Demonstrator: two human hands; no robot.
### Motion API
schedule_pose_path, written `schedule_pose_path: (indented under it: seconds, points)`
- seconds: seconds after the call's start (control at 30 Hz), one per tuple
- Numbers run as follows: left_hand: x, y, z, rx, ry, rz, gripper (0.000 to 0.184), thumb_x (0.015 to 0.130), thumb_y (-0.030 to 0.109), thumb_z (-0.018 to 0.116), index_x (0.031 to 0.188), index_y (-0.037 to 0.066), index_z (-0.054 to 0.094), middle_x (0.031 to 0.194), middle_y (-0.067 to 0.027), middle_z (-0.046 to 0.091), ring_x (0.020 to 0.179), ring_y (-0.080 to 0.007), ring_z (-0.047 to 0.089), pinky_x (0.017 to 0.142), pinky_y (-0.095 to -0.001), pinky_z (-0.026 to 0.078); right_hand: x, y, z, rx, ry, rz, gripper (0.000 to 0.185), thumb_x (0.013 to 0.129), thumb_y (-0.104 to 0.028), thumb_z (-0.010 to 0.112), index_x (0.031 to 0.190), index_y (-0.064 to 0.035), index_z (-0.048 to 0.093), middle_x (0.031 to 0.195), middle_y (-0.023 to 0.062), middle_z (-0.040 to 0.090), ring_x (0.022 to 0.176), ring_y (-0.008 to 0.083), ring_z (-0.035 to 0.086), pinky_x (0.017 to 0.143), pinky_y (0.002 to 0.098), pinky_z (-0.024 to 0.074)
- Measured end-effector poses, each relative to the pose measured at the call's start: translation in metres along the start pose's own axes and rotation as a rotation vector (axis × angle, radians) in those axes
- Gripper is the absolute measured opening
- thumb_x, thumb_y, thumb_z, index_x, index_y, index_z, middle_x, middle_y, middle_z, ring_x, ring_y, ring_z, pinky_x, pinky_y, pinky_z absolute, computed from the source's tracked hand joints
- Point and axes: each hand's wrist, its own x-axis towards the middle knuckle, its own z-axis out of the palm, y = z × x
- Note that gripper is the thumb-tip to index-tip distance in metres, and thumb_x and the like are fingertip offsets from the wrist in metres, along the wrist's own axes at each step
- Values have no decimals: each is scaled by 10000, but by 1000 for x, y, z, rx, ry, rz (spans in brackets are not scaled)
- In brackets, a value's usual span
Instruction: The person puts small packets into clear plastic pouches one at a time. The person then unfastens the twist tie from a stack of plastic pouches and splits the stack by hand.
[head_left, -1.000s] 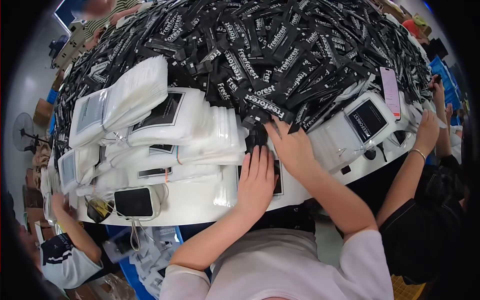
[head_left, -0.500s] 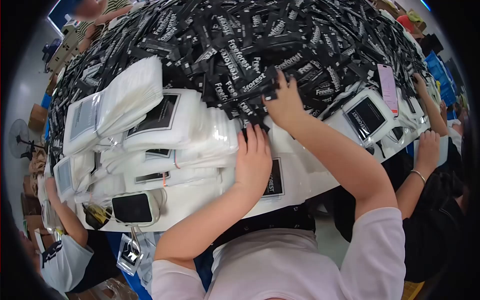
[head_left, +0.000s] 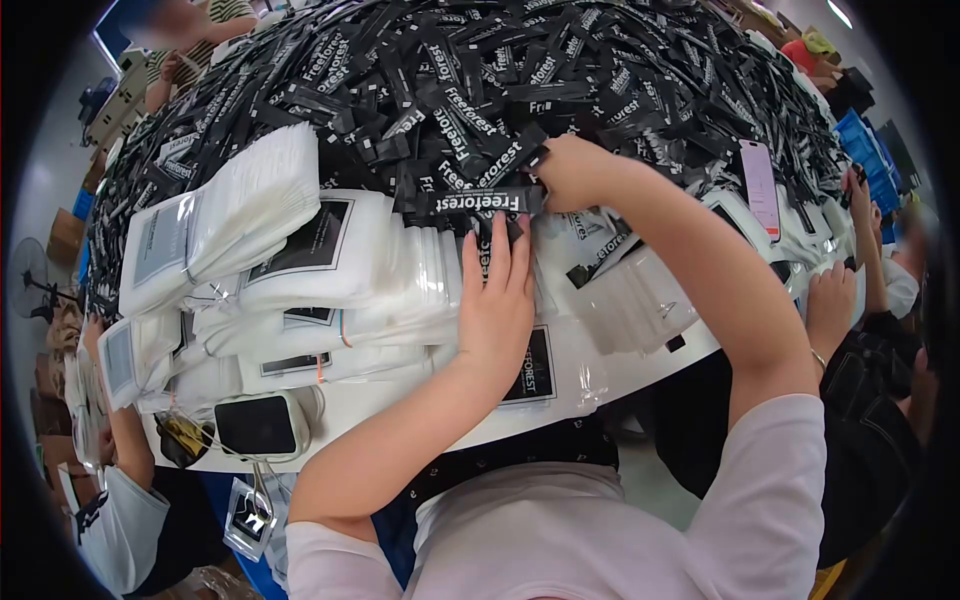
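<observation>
Printed "Freeforest" in white, slim black packets (head_left: 465, 120) lie in a large heap across the table. My right hand (head_left: 578, 175) is closed at the near edge of the heap, its fingertips on a slanted black packet (head_left: 508, 160). Just below and to the left, my left hand (head_left: 498, 300) reaches up with its fingers spaced over an upright black packet (head_left: 486, 252); its palm side is hidden. A further packet (head_left: 480, 203) lies crosswise at the left fingertips. Beside my left hand are stacked white pouches (head_left: 345, 260) with black labels.
A phone (head_left: 760, 190) lies on the right near more clear pouches (head_left: 640, 300). Front left holds a white device with a dark screen (head_left: 257, 427) and a cable. Co-workers' hands are at both sides, one hand (head_left: 830, 305) at the right edge. Another person stands behind the heap.
My right hand has drawn nearer, its fingers now closed on a packet. A crosswise packet now lies at my left fingertips. Pouches right of my hands show more fully.
</observation>
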Motion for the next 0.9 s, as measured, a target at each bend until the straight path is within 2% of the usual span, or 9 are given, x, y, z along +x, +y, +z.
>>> schedule_pose_path:
  seconds: [0.07,0.23,0.33,0.47,0.5,0.53,0.73,0.8,0.9]
  points:
    - [3,-4,0,-9,27,-10,418,753,138,498,1149,10,540,1350,-113,348,1262,-316,297,998,-479,274,1,7,-10,114,40,-115,474,542,-116,660,1002,-36,579,927,177,613,790,346,598,664,394,494]
    - [15,-12,5,-85,139,-36,404,750,128,535,1138,18,548,1340,-100,366,1263,-325,298,976,-474,297,17,8,-31,403,-469,313,506,492,-143,755,945,22,602,806,120,634,751,209,604,634,323,471]
    - [28,-21,9,-154,94,-49,382,756,150,554,1123,43,562,1308,-100,411,1260,-339,301,962,-475,313,40,39,20,483,-371,-9,538,485,-221,802,911,41,604,805,129,639,675,213,607,567,323,467]
    - [29,-29,4,-289,1,-92,348,776,176,564,1112,86,576,1266,-100,463,1255,-360,302,940,-496,331,26,2,-35,140,-424,79,715,467,-378,822,984,55,582,962,203,614,880,285,594,758,327,463]
    - [31,-30,5,-290,-23,-102,334,793,167,552,1120,99,573,1262,-98,469,1259,-367,291,934,-519,329,27,19,-17,72,-190,-73,774,478,-403,804,1048,58,554,1054,229,574,995,318,550,846,338,439]
    - [31,-28,10,-268,-16,-102,335,794,166,545,1122,104,573,1260,-94,472,1261,-368,287,936,-525,326,16,5,-46,54,-271,-25,787,500,-388,791,1098,52,527,1127,233,537,1036,322,532,873,349,433]
    - [20,-19,22,-211,-68,-93,337,798,164,502,1122,106,573,1298,-91,439,1278,-366,260,953,-559,291,-46,-7,-47,189,252,141,546,669,-315,691,1093,2,555,1040,159,594,997,306,547,868,357,432]
    - [10,-18,7,-212,-56,-60,345,790,154,508,1122,82,567,1307,-100,426,1281,-353,260,960,-550,291,-76,-24,-31,221,499,192,347,785,-152,565,1103,-14,550,1010,153,599,953,305,558,813,365,450]
    - [-22,-10,-27,-349,21,-59,361,748,115,555,1099,32,563,1302,-123,422,1264,-331,301,974,-497,310,-121,-62,-3,429,918,348,266,738,82,472,970,1,574,950,140,607,862,297,587,739,337,472]
